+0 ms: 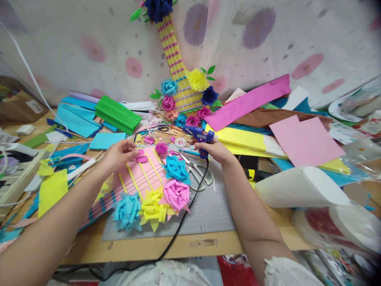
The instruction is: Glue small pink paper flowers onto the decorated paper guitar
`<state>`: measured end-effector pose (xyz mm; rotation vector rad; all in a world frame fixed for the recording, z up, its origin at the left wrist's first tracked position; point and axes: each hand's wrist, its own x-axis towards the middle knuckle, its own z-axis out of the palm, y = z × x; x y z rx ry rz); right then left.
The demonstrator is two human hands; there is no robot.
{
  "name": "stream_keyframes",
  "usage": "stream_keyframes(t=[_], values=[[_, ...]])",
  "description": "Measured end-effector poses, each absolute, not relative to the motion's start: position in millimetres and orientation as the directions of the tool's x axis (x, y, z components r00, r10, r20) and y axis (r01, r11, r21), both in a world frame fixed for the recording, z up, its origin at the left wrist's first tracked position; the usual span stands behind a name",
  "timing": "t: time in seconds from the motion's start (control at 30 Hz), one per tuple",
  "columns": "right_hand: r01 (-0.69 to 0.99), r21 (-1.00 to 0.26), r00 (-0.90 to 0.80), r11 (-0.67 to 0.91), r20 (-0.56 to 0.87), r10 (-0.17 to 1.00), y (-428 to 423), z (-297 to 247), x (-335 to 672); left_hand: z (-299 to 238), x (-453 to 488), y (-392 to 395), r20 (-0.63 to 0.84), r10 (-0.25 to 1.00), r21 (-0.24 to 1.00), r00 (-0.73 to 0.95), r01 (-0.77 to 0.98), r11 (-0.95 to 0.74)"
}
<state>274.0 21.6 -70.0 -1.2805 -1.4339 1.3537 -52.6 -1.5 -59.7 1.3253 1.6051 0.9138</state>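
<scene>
My right hand (214, 150) grips a dark blue hot glue gun (200, 134), whose black cord runs down over the table edge. My left hand (121, 154) is closed in a pinch, its fingertips at a small magenta crepe paper piece (141, 157) above a pink paper guitar (141, 174). Yellow strips and thin strings cross the guitar. Along its near side sit a blue paper flower (127, 211), a yellow flower (154, 207), a pink flower (176, 194) and another blue flower (176, 168). A small magenta rose (161, 148) lies at its far edge.
Scissors (196, 174) lie on the grey cutting mat (208, 214) between my hands. A finished yellow paper guitar (175, 59) leans at the back. Crepe paper, including a green bundle (117, 114) and a magenta sheet (250, 101), crowds both sides. A white roll (297, 186) stands right.
</scene>
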Motion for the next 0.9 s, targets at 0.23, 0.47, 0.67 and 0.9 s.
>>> stream_keyframes(t=[0.23,0.47,0.67,0.9], values=[[0.161,-0.983,-0.190,-0.086,-0.116,0.975,20.6,-69.5,272.3,-62.9,-53.6,-2.5,-0.115,0.993,0.857,-0.009,0.505,0.104],[0.161,-0.984,-0.200,-0.072,-0.104,0.974,23.0,-73.2,273.4,-63.1,-55.4,-2.3,-0.101,0.995,0.793,0.005,0.604,0.077],[0.149,-0.986,-0.199,-0.069,-0.098,0.975,21.2,-71.5,270.8,-62.8,-52.7,-2.6,-0.059,0.998,0.769,0.012,0.639,0.038],[0.157,-0.985,-0.221,-0.078,-0.111,0.969,18.9,-66.1,268.4,-58.1,-50.6,-6.9,-0.081,0.997,0.764,-0.014,0.641,0.071]])
